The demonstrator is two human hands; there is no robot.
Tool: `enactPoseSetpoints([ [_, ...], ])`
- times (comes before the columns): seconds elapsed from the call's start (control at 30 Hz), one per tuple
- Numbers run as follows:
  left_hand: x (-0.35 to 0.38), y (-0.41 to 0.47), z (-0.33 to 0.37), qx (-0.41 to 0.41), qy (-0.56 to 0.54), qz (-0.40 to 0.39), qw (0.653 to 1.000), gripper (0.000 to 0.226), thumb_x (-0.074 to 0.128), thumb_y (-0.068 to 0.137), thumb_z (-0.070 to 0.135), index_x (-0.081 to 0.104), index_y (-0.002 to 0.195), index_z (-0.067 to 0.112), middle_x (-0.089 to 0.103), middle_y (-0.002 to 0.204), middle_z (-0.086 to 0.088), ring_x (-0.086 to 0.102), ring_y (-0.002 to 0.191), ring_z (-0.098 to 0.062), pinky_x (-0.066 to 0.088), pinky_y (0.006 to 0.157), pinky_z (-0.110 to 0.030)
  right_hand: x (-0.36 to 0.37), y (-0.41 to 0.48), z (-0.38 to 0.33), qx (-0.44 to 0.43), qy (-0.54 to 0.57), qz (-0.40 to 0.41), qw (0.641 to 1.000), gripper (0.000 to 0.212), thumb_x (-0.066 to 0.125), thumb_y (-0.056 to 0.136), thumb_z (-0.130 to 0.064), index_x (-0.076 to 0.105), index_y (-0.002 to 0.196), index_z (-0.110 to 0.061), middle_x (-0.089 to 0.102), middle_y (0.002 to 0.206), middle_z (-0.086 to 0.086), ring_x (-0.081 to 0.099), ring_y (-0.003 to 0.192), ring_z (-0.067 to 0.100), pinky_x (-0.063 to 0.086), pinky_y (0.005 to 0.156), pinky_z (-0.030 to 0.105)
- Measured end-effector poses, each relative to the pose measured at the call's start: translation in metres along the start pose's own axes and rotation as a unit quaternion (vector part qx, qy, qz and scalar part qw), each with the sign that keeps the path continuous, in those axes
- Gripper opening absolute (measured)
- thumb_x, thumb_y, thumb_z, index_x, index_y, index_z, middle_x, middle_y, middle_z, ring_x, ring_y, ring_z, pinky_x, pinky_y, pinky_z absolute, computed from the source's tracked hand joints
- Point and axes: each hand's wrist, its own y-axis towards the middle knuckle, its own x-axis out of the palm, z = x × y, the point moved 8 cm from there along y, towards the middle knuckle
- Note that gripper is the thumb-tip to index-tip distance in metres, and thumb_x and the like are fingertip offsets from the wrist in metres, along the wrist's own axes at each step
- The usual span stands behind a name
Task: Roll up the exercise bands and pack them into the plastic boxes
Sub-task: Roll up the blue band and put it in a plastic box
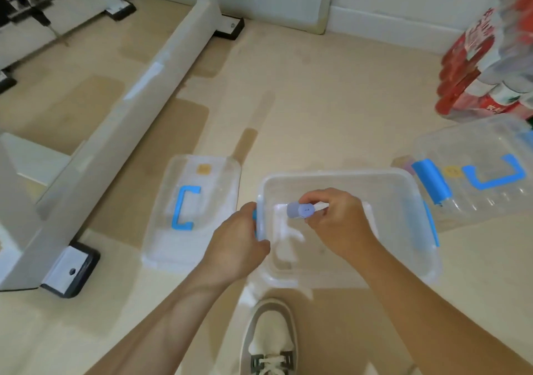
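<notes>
1. The roll (300, 210) at centre is pale lavender.
2. The box (346, 176) around it is clear, with blue latches (431, 224).
3. The lid (161, 230) at left is clear, with a blue handle (184, 211) and a yellow sticker (203, 168).
4. The right box (476, 144) is clear, with a blue grip (496, 177) and a blue roll (431, 181).
5. The floor (317, 100) is beige with tan patches.
6. The bottles (467, 66) at upper right are red and white.
7. The shoe (268, 334) at the bottom is cream with grey.

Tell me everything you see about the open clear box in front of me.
The box is clear plastic, rectangular with rounded corners, lidless, upright on the pale floor. A blue latch sits on its right side. It looks empty. The left hand grips its left rim; the right hand holds a rolled lilac band over it.
</notes>
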Motion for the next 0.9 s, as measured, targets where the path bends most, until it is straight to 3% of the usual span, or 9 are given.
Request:
enactPoseSetpoints([
  [0.13,-0.002,0.004,0.000,0.000,-0.020,-0.001,1.000,0.044,0.064,0.076,0.014,0.050,0.118,0.020,0.061,0.098,0.005,0.061,0.086,-0.016,0.051,0.079,-0.033,0.033,0.018,0.021,0.026,-0.049,-0.011,0.998,0.022,0.044,0.067,0.009,0.063,0.076,0.002,0.060,0.080,0.024,0.050,0.071,0.035,0.045,0.053,0.036],
  [0.23,-0.001,0.003,0.001,0.003,-0.033,-0.006,0.999,0.044,0.064,0.076,0.014,0.050,0.117,0.023,0.060,0.096,0.011,0.060,0.086,-0.013,0.051,0.079,-0.030,0.054,0.033,0.029,0.039,-0.063,-0.019,0.997,0.012,0.041,0.064,0.006,0.047,0.058,-0.002,0.034,0.060,0.010,0.024,0.056,0.020,0.024,0.043,0.024],
  [0.3,-0.001,0.003,0.000,0.006,-0.041,-0.006,0.999,0.043,0.065,0.077,0.014,0.050,0.116,0.024,0.057,0.092,0.015,0.060,0.084,-0.010,0.051,0.078,-0.027,0.065,0.044,0.031,0.043,-0.060,-0.018,0.997,0.023,0.040,0.065,0.007,0.032,0.055,-0.012,0.025,0.060,0.002,0.020,0.059,0.016,0.015,0.044,0.021],
  [0.43,-0.001,0.003,-0.001,0.008,-0.056,-0.010,0.998,0.044,0.066,0.078,0.016,0.049,0.117,0.028,0.055,0.090,0.018,0.059,0.082,-0.006,0.049,0.076,-0.022,0.084,0.056,0.040,0.056,-0.046,-0.018,0.997,0.030,0.042,0.066,0.008,0.024,0.058,-0.015,0.019,0.059,0.000,0.018,0.061,0.016,0.013,0.047,0.024],
  [0.57,0.001,0.003,-0.002,0.013,-0.066,-0.016,0.998,0.046,0.066,0.080,0.016,0.048,0.118,0.032,0.055,0.091,0.019,0.059,0.083,-0.006,0.050,0.078,-0.024,0.094,0.054,0.053,0.091,0.059,-0.008,0.994,0.038,0.052,0.075,0.000,0.034,0.050,-0.021,0.027,0.052,-0.005,0.025,0.052,0.015,0.025,0.047,0.023],
  [0.6,0.001,0.004,-0.002,0.014,-0.066,-0.017,0.998,0.047,0.066,0.080,0.016,0.047,0.119,0.032,0.054,0.091,0.020,0.059,0.083,-0.006,0.049,0.078,-0.024,0.094,0.054,0.060,0.129,0.101,0.004,0.986,0.032,0.056,0.078,-0.001,0.042,0.052,-0.014,0.041,0.053,-0.007,0.038,0.051,0.014,0.036,0.051,0.022],
  [0.63,0.001,0.004,-0.002,0.014,-0.067,-0.018,0.997,0.047,0.066,0.080,0.016,0.047,0.120,0.032,0.054,0.090,0.021,0.059,0.083,-0.005,0.049,0.078,-0.023,0.093,0.054,0.067,0.162,0.149,0.029,0.975,0.016,0.060,0.080,-0.004,0.070,0.071,-0.011,0.059,0.064,-0.005,0.053,0.059,0.015,0.047,0.060,0.023],
  [0.73,0.001,0.004,-0.003,0.011,-0.070,-0.021,0.997,0.047,0.066,0.080,0.016,0.046,0.120,0.033,0.055,0.090,0.020,0.058,0.082,-0.003,0.049,0.076,-0.021,0.099,0.052,0.084,0.263,0.287,0.064,0.919,0.017,0.063,0.082,-0.002,0.073,0.095,-0.007,0.069,0.081,0.009,0.061,0.064,0.019,0.053,0.064,0.025],
  [0.9,0.002,0.005,-0.004,0.002,-0.078,-0.025,0.997,0.049,0.065,0.081,0.016,0.045,0.122,0.034,0.057,0.095,0.015,0.058,0.082,-0.007,0.048,0.075,-0.021,0.109,0.041,0.091,0.333,0.427,0.110,0.833,0.016,0.070,0.076,0.002,0.072,0.092,0.000,0.072,0.085,0.010,0.062,0.060,0.016,0.057,0.066,0.022],
])
